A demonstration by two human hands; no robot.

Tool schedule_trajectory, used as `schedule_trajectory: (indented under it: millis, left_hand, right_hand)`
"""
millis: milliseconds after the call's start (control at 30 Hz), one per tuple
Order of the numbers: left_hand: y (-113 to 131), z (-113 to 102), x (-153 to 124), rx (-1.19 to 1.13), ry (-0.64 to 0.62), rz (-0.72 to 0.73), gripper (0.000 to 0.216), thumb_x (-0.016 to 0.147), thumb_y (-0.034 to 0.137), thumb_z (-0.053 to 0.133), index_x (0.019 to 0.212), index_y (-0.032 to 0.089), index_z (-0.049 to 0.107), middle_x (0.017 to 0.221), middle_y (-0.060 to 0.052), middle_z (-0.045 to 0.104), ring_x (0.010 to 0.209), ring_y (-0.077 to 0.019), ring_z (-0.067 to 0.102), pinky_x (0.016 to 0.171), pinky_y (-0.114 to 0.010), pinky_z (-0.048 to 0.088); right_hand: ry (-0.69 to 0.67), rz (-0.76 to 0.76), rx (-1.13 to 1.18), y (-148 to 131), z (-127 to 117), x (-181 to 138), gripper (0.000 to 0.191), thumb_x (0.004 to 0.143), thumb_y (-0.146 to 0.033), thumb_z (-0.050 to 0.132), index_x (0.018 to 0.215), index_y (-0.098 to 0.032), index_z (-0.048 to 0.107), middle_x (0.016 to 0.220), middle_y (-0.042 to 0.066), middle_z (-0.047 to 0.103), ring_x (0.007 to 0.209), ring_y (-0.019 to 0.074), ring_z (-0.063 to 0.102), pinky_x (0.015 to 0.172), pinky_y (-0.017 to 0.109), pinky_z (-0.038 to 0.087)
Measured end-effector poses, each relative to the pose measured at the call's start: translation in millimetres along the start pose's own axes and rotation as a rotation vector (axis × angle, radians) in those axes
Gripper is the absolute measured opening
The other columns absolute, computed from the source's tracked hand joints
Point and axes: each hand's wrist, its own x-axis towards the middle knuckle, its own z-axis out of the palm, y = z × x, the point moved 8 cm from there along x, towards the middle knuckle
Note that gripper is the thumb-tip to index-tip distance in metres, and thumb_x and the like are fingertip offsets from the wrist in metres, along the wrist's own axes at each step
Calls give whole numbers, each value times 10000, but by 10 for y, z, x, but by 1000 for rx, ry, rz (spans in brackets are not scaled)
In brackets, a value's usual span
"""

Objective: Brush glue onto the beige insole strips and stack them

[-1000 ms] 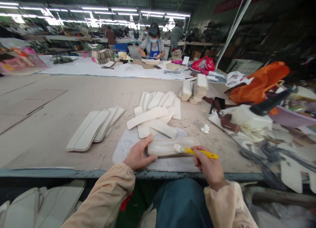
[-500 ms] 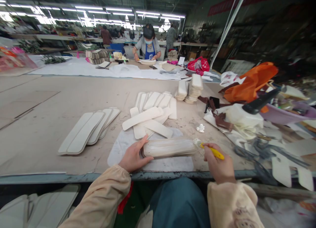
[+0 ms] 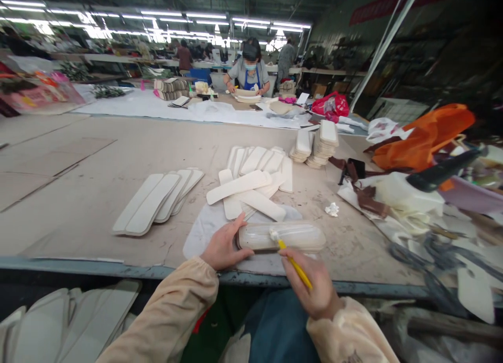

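Note:
A stack of long, round-ended pale strips (image 3: pixel 302 238) lies near the table's front edge, its top face wet and shiny. My left hand (image 3: pixel 225 243) grips the stack's left end between thumb and fingers. In my right hand (image 3: pixel 314 282) is a brush with a yellow handle (image 3: pixel 295 266); its whitish, clotted head rests on the middle of the top strip. Under the stack is a thin white sheet (image 3: pixel 198 228). Just beyond it loose pale strips (image 3: pixel 238 187) lie crosswise in a heap, and to the left several others (image 3: pixel 147 203) are fanned out.
Two stacks of strips (image 3: pixel 327 143) stand farther back. A crumpled white scrap (image 3: pixel 332 209), a white jug with a black spout (image 3: pixel 412 195) and an orange bag (image 3: pixel 428 138) are on the right. Across the table a person in a blue apron (image 3: pixel 251 80) works. More pieces (image 3: pixel 78 321) lie below the edge.
My right hand has carried the brush leftward, from the stack's right end to its middle. My left hand still holds the left end. The whole view has shifted slightly.

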Motion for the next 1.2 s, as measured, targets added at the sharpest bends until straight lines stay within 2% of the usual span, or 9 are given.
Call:
schedule_trajectory:
  millis: [133, 233, 400, 500, 633, 767, 900, 1067, 1200]
  left_hand:
    - [37, 0, -3, -30, -10, 18, 1076, 639, 454, 819, 1514, 206, 244, 1370, -132, 557, 1270, -322, 511, 1097, -486, 387]
    - [36, 6, 4, -46, -22, 20, 1117, 619, 479, 833, 1516, 194, 231, 1372, -142, 554, 1281, -325, 499, 1102, -489, 377]
    - [26, 18, -5, -42, -21, 0, 1161, 609, 486, 840, 1526, 200, 188, 1373, -139, 555, 1273, -322, 507, 1093, -496, 381]
    - [34, 11, -4, -37, -9, 10, 1157, 611, 482, 842, 1525, 190, 196, 1367, -140, 560, 1276, -322, 504, 1096, -488, 382]
    - [27, -5, 0, -37, 2, 18, 1138, 614, 487, 838, 1519, 172, 225, 1352, -145, 569, 1264, -321, 512, 1094, -487, 387]
    - [22, 3, -32, -38, 6, 52, 1107, 601, 553, 824, 1497, 170, 299, 1355, -156, 565, 1259, -330, 518, 1094, -489, 398]
    - [-11, -145, -54, -13, 160, 118, 709, 812, 489, 661, 1410, 171, 451, 1352, -147, 572, 1247, -282, 540, 1063, -439, 448]
    - [-148, -655, 233, 191, 419, 21, 310, 875, 346, 607, 1136, 191, 668, 1120, -94, 702, 1066, -223, 635, 983, -382, 493]
    - [-338, -895, 719, 375, 257, -170, 265, 852, 370, 637, 1023, 185, 722, 908, -51, 727, 858, -184, 668, 868, -319, 523]
  right_hand:
    - [74, 298, 549, 132, 74, -32, 279, 890, -474, 564, 988, -228, 651, 573, -5, 561, 494, 155, 503, 476, 279, 417]
    - [90, 399, 747, 275, 158, 7, 323, 849, -499, 615, 985, -206, 625, 555, -11, 546, 476, 127, 465, 435, 242, 376]
    - [-65, 440, 710, 225, 373, 70, 393, 837, -539, 611, 1007, -185, 623, 573, -9, 574, 483, 117, 479, 472, 236, 394]
    - [-82, 485, 604, 268, 334, 70, 413, 820, -562, 609, 985, -184, 632, 558, -15, 563, 467, 120, 465, 460, 244, 382]
    - [109, 528, 516, 530, -74, 39, 408, 784, -557, 639, 967, -192, 645, 556, -18, 542, 469, 123, 448, 440, 245, 381]
    - [406, 495, 696, 761, -540, -4, 326, 763, -481, 684, 927, -202, 652, 553, -31, 507, 471, 100, 410, 392, 202, 325]
    - [672, 395, 876, 863, -812, -31, 277, 672, -369, 762, 851, -190, 651, 565, -33, 522, 485, 86, 430, 384, 172, 309]
    - [774, 371, 914, 930, -890, -54, 295, 655, -362, 782, 855, -181, 662, 573, -26, 560, 483, 90, 461, 389, 180, 323]
    - [794, 339, 907, 939, -942, -56, 299, 677, -380, 766, 864, -174, 656, 538, -26, 550, 472, 93, 466, 394, 184, 331]
